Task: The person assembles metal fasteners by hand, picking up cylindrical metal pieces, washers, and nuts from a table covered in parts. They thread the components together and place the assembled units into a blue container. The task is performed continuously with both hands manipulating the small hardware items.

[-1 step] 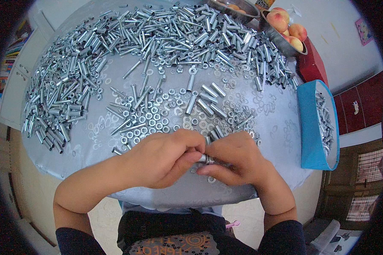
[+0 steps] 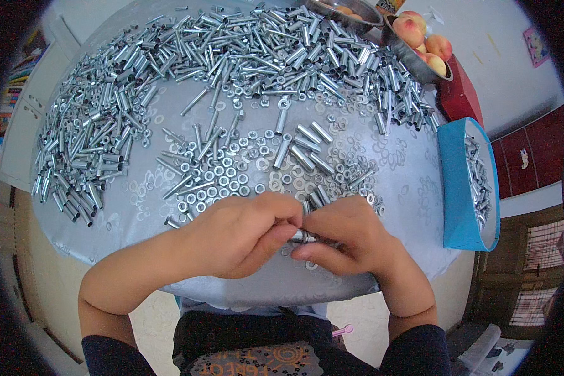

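Note:
My left hand [image 2: 244, 235] is closed in a pinch around one end of a short metal sleeve anchor [image 2: 303, 237], close to the near edge of the table. From the other side, the thumb and fingers of my right hand [image 2: 348, 237] close on the end that carries a washer or nut. Most of the anchor is hidden between my fingers. Just beyond my hands lie loose hex nuts [image 2: 223, 172], flat washers [image 2: 299, 182], several bolts [image 2: 197, 188] and a small group of metal sleeves [image 2: 304, 156].
A wide heap of bolts and sleeves [image 2: 257, 53] curves across the far and left table [image 2: 150, 219]. At the right edge stands a blue fabric bin [image 2: 455, 188] holding metal anchors. A bowl of peaches [image 2: 413, 59] and a red box [image 2: 457, 94] sit at the far right.
The fingers of my right hand have shifted very slightly at the anchor's end. My left hand keeps its place.

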Available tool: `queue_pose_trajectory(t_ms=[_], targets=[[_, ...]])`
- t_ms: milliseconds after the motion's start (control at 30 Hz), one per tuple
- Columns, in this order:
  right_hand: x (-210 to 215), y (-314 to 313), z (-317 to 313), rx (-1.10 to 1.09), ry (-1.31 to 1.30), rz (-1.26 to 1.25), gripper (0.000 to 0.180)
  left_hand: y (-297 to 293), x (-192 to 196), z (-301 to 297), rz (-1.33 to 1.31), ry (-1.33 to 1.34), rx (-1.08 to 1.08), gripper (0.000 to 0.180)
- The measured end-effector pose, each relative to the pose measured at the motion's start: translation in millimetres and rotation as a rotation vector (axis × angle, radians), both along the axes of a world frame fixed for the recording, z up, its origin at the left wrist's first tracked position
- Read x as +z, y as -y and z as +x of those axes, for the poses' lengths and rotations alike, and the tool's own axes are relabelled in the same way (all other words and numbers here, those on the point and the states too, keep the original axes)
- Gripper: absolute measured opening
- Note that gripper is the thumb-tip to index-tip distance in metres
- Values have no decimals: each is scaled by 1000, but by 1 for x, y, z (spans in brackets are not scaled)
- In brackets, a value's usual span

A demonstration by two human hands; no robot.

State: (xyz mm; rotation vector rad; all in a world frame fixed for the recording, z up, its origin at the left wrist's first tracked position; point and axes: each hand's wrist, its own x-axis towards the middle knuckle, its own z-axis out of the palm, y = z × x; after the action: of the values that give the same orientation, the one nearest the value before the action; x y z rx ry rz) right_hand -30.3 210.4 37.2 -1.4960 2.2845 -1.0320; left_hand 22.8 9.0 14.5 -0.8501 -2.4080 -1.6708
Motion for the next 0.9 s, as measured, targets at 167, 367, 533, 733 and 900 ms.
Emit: queue_pose_trajectory(t_ms=[167,367,533,733,900], targets=[[0,1,3,17,214,-16,29,2,7,1,-197,-9,-93,13],[6,3,7,-52,336,-19,28,-1,10,1,-105,86,-5,13],[-7,6,3,-115,-196,-84,28,3,8,-8,-12,98,54,17],[-14,8,0,-79,-388,-123,31,-1,5,-6,209,597,51,42],[-9,13,6,-47,-494,-93,31,-4,5,-2,263,790,4,52]])
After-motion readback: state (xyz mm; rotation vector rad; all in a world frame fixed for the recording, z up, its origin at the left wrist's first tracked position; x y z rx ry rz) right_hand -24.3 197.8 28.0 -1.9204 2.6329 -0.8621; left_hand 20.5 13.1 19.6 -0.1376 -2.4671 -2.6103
